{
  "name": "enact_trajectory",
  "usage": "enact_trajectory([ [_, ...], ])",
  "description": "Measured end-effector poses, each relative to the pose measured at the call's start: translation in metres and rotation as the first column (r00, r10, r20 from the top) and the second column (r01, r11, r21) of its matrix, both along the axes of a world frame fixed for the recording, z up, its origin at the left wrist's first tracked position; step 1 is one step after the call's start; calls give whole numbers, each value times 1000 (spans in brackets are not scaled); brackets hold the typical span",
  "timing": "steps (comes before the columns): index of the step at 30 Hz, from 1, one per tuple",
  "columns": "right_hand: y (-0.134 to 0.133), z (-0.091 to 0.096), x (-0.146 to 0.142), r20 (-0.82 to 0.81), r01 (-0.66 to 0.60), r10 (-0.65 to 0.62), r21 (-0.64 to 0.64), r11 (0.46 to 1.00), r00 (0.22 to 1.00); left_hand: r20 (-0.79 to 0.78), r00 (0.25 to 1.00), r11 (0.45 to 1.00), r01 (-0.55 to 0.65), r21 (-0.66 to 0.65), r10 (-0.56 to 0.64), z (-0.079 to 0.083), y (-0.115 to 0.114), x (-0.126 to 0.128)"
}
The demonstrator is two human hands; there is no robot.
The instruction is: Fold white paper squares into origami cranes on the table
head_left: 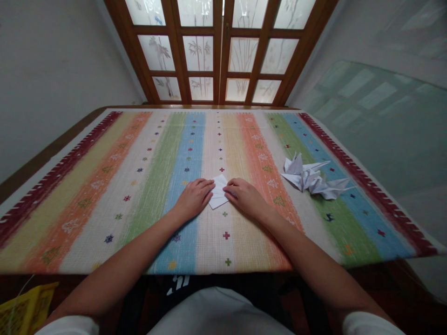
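A small folded white paper (218, 193) lies on the striped woven table mat (87, 186), near the middle of the table. My left hand (193, 199) holds its left side with curled fingers. My right hand (244, 197) has its fingertips over the right side, hiding part of the paper. To the right of my right hand, a cluster of white origami cranes (309, 177) rests on the mat, out of reach of neither hand's fingers but not touched by them.
The wooden table edge (45, 153) runs along the mat's far left side. Beyond the table stand wooden doors with frosted bamboo-patterned glass (220, 51). A yellow patterned packet (28, 309) sits below the table at lower left.
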State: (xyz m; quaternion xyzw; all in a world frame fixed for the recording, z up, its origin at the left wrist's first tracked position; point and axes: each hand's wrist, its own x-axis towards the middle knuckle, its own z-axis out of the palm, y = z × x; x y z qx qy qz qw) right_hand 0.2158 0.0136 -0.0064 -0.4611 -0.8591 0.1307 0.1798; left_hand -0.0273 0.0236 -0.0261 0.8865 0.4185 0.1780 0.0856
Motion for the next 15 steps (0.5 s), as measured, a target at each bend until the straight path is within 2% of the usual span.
enact_trajectory([
  [10, -4, 14, 2, 142, 113, -105, -47, 993, 984, -29, 999, 1000, -27, 8, 27, 0, 1, 1],
  [15, -3, 15, 7, 196, 125, -119, -19, 992, 973, -39, 999, 999, -16, 29, 17, -1, 2, 0],
])
